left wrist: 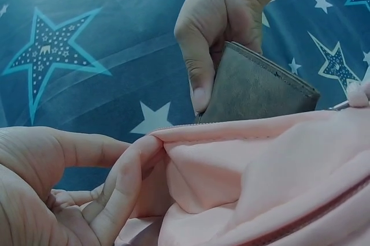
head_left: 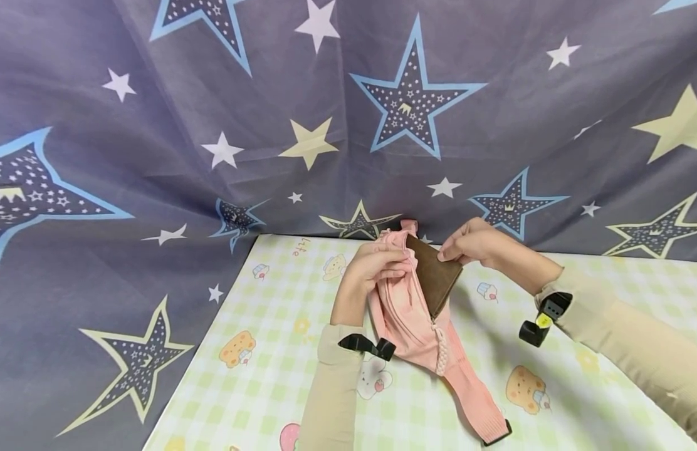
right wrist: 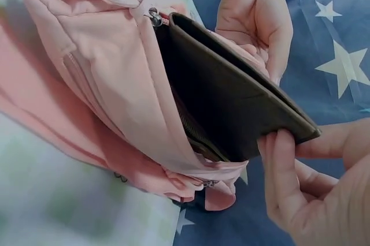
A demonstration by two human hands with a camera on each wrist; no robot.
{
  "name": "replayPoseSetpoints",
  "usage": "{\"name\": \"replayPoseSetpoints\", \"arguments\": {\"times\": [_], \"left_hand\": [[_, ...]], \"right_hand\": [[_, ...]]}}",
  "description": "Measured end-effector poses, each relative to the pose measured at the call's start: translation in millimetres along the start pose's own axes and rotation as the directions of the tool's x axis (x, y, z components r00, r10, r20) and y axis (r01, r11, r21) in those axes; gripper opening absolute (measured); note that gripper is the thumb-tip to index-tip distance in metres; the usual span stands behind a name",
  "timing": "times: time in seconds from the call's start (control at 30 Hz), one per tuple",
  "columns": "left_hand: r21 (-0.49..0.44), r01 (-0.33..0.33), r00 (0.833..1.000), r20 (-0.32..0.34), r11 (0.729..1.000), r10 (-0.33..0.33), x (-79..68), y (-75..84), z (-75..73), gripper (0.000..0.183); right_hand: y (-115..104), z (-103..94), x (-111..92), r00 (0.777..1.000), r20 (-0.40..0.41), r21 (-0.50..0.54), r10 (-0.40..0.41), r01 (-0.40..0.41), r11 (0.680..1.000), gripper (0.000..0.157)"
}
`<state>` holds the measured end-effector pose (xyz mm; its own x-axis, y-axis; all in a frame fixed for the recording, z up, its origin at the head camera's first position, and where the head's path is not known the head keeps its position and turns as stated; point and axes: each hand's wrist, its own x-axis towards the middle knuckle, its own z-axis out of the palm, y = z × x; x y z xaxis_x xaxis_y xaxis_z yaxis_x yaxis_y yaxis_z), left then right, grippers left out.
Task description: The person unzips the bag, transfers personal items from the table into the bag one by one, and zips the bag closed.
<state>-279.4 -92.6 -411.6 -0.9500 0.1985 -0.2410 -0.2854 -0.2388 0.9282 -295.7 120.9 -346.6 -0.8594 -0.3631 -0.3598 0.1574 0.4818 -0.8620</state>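
Note:
A pink waist bag [head_left: 405, 322] with a braided zipper pull [head_left: 441, 351] stands tilted on the table, its zipped mouth open. My left hand [head_left: 373, 266] pinches the fabric at the edge of that opening; the left wrist view shows thumb and fingers on the pink rim [left wrist: 156, 142]. In my right hand [head_left: 472, 243] a brown wallet [head_left: 435, 272] is held by one corner. Part of the wallet sits inside the bag's mouth, and its lower part is hidden there. Seen from the right wrist, the fingers [right wrist: 283, 165] grip the folded wallet [right wrist: 243, 96] between thumb and fingertips.
The bag's pink strap [head_left: 472, 401] runs toward the front and ends in a black buckle [head_left: 497, 433]. Beneath lies a green checked tablecloth [head_left: 275, 376] with cartoon prints. A dark star-patterned curtain [head_left: 269, 94] hangs right behind the table's back edge.

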Motion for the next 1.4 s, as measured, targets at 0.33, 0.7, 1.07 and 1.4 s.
{"name": "replayPoseSetpoints", "arguments": {"times": [0.33,0.7,1.07,1.4], "left_hand": [[-0.019,0.035,0.999,-0.018,0.999,-0.036,-2.1,3.6,0.2,0.018],[-0.034,0.051,0.999,-0.016,0.998,-0.051,-0.7,2.6,0.6,0.011],[-0.1,0.041,0.999,-0.005,0.994,-0.042,-1.8,4.5,0.4,0.018],[-0.091,0.052,0.999,0.012,0.994,-0.051,-3.7,7.7,-3.7,0.01]], "right_hand": [[3.2,5.5,2.0,0.995,-0.101,-0.005,-0.007,0.006,1.0,0.024],[0.3,11.9,-1.2,0.988,-0.156,-0.019,-0.023,0.021,1.0,0.024],[0.4,20.9,4.4,0.992,-0.126,0.017,-0.022,0.024,1.0,0.023],[4.8,6.4,6.1,0.999,0.034,-0.039,0.022,-0.021,0.999,0.03]]}}
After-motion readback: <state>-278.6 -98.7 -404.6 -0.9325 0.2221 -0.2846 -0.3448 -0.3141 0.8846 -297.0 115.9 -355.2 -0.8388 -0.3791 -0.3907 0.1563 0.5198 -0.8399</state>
